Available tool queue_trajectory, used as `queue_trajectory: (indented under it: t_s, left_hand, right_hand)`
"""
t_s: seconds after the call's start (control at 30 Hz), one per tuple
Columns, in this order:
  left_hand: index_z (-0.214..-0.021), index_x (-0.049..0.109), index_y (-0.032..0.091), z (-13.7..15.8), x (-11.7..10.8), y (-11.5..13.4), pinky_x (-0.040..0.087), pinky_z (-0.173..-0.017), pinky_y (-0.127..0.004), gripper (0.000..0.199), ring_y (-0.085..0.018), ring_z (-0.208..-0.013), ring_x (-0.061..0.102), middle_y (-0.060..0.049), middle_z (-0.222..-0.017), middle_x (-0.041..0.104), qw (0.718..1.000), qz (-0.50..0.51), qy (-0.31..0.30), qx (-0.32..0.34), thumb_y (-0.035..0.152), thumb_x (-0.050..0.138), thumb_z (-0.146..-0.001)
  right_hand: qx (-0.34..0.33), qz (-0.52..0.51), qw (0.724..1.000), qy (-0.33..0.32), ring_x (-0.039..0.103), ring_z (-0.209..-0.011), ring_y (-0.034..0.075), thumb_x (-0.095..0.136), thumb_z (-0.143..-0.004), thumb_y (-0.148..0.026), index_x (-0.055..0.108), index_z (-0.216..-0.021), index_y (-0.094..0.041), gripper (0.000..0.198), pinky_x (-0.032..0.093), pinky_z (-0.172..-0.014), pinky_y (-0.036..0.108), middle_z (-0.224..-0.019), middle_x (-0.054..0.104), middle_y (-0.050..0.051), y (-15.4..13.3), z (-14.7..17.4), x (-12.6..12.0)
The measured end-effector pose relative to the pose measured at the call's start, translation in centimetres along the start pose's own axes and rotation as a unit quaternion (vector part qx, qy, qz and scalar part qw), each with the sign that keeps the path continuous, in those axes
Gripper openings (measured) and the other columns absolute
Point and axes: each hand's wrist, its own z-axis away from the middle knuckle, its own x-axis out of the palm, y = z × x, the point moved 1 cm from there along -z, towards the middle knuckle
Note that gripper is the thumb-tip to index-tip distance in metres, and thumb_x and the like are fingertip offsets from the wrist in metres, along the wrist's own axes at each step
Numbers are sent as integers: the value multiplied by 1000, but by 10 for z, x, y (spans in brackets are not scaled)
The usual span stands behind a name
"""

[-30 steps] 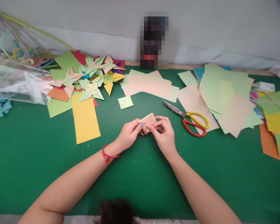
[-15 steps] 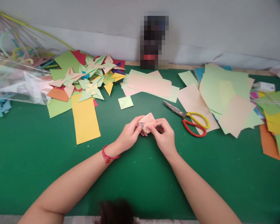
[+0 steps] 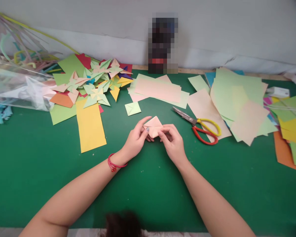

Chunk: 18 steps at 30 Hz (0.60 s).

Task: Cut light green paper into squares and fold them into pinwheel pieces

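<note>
A small folded piece of pale pink paper (image 3: 155, 123) is held just above the green table, between my two hands. My left hand (image 3: 135, 138) pinches its left edge, with the thumb on the near face and the index finger stretched along the top. At the lower right edge, my right hand (image 3: 174, 141) grips the paper between thumb and fingers. Creases and a flap show on its near side. Just beyond my left hand lies a folded pale green paper square (image 3: 133, 108). Scissors (image 3: 194, 123) with one yellow and one red handle rest to the right.
Folded paper stars (image 3: 97, 93) are heaped at the back left by a clear plastic bag (image 3: 19, 85). A yellow sheet (image 3: 90, 128) lies nearer. Pink and green strips (image 3: 158, 89) sit at the back, stacked sheets (image 3: 236, 95) at right. A pixelated dark object (image 3: 162, 42) stands against the wall.
The pink paper has shifted slightly left and away from me, and more of its lower face shows. My left index finger has lifted from its top edge.
</note>
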Motion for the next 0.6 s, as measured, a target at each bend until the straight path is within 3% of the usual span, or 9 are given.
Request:
queue_trajectory:
  t_s: [0.23, 0.43, 0.6]
  left_hand:
    - [-129, 39, 20, 0, 0, 1, 53, -67, -26, 39, -12, -63, 62, 1, -67, 59, 1000, 11, 11, 4, 28, 41, -91]
    - [-130, 38, 22, 1, 1, 0, 51, -68, -26, 39, -13, -64, 60, 1, -68, 60, 1000, -21, 11, 16, 28, 39, -92]
    - [-127, 43, 25, 2, -1, 0, 49, -72, -27, 37, -12, -72, 58, -3, -90, 61, 997, -60, 33, 20, 28, 42, -90]
  right_hand:
    - [-13, -6, 1000, 19, 55, -88, 17, 58, -81, -33, 57, -77, -21, 12, 51, -65, 29, -96, 51, 5, 1, -1, 1]
    - [-7, -8, 1000, 18, 56, -87, 17, 57, -81, -33, 57, -77, -21, 13, 52, -66, 30, -95, 53, 6, 0, -1, 1]
    - [-9, -11, 1000, -6, 57, -86, 17, 58, -81, -30, 59, -77, -21, 10, 52, -68, 31, -95, 54, 5, -2, -1, 2]
